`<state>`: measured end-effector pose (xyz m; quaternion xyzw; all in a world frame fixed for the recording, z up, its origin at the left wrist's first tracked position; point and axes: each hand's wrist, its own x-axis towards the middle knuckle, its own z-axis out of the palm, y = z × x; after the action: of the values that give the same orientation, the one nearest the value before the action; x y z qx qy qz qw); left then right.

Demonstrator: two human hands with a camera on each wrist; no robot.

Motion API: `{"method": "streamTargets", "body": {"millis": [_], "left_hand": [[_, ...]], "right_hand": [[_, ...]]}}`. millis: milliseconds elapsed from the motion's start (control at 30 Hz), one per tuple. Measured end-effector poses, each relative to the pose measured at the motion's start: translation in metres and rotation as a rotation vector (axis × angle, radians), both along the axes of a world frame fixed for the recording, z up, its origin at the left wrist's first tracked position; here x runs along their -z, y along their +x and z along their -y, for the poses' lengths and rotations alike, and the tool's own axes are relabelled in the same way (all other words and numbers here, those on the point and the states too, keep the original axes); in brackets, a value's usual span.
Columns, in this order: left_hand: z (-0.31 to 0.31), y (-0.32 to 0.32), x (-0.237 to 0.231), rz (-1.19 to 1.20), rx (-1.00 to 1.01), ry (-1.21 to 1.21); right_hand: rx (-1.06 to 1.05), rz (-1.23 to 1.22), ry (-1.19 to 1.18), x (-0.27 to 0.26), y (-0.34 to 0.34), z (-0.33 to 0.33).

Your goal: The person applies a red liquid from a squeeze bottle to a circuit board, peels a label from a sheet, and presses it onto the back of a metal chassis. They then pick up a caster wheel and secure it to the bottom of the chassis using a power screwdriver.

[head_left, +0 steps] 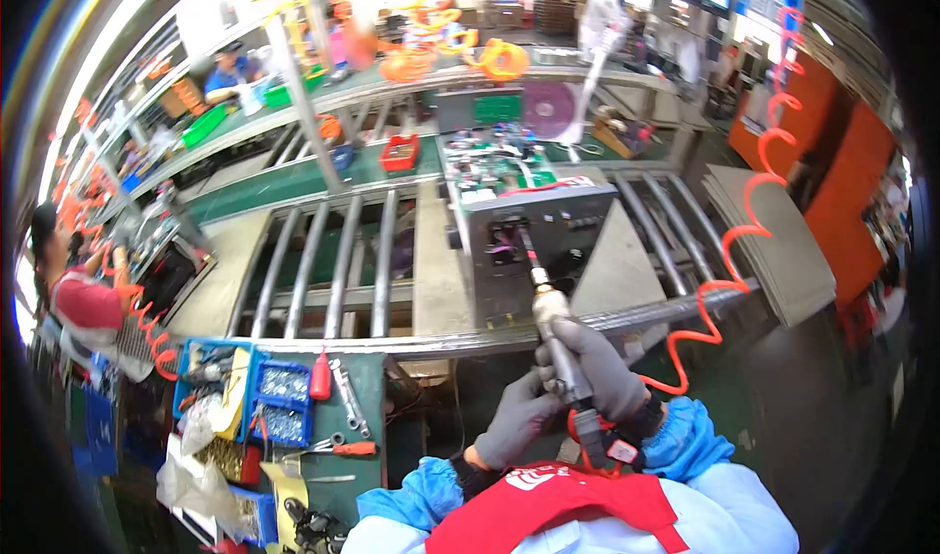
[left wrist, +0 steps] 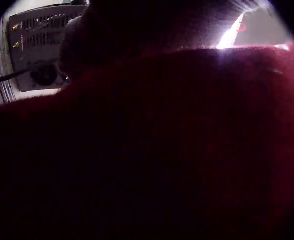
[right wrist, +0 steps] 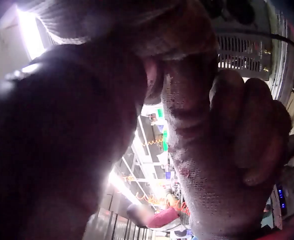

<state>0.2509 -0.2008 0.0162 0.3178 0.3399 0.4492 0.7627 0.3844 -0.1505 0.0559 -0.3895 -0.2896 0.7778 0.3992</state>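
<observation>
The right hand (head_left: pixel 602 368), in a grey glove, grips a long power screwdriver (head_left: pixel 548 304) whose shaft points away from the body. Its tip lies over the dark panel (head_left: pixel 504 295) of a metal case, near an opening; exact contact is unclear. Beside the tool's lower left side is the gloved left hand (head_left: pixel 514 419), thumb and fingers curled against it. In the right wrist view, the left hand (right wrist: pixel 212 155) shows several bent fingers. Dark cloth and glove cover most of the left wrist view, with a vented panel (left wrist: pixel 44 45) at upper left.
Green circuit boards (head_left: pixel 494 158) lie behind the panel. Metal rollers (head_left: pixel 338 265) flank the case. Blue screw bins (head_left: pixel 284 383), a red bottle (head_left: pixel 320 376) and wrenches (head_left: pixel 348 397) sit at lower left. An orange coiled hose (head_left: pixel 749 231) hangs at right. A person (head_left: pixel 93 304) works at far left.
</observation>
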Motion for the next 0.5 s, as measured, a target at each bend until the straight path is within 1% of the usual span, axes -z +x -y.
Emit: {"method": "streamTargets", "body": {"millis": [33, 67, 100, 133, 167, 200, 267, 333, 400, 433, 467, 500], "left_hand": [[-0.003, -0.007, -0.007, -0.150, 0.114, -0.007], [-0.005, -0.021, -0.013, -0.302, 0.201, -0.028], [-0.004, -0.030, -0.005, -0.217, 0.192, -0.042], [-0.007, -0.034, 0.013, -0.132, 0.163, -0.042], [-0.010, -0.036, 0.050, -0.045, 0.031, 0.049], [-0.015, -0.039, 0.090, 0.031, -0.092, 0.150], [-0.024, -0.058, 0.125, 0.303, -0.212, -0.126], [-0.028, -0.076, 0.141, 0.318, -0.305, -0.107], [-0.025, -0.093, 0.133, 0.273, -0.350, -0.143], [-0.022, -0.097, 0.122, 0.211, -0.388, -0.184], [-0.021, -0.105, 0.120, 0.187, -0.381, -0.195], [-0.018, -0.113, 0.117, 0.164, -0.373, -0.208]], "right_hand": [[-0.044, -0.194, -0.091, 0.001, -0.002, 0.001], [-0.019, -0.207, -0.182, -0.007, -0.006, 0.007], [-0.039, -0.180, -0.086, -0.008, -0.008, 0.007], [-0.028, 0.018, 0.057, -0.002, -0.009, 0.007], [-0.060, 0.029, 0.115, -0.010, -0.013, 0.010], [-0.069, 0.149, 0.136, -0.010, -0.010, 0.012], [-0.130, 0.171, 0.212, 0.038, 0.023, 0.006], [-0.198, 0.373, 0.122, 0.025, 0.026, 0.028], [-0.300, 0.371, 0.123, 0.011, 0.022, 0.049], [-0.391, 0.381, 0.081, 0.016, 0.026, 0.050], [-0.482, 0.393, 0.036, 0.020, 0.029, 0.053], [-0.464, 0.370, 0.047, 0.018, 0.023, 0.061]]}}
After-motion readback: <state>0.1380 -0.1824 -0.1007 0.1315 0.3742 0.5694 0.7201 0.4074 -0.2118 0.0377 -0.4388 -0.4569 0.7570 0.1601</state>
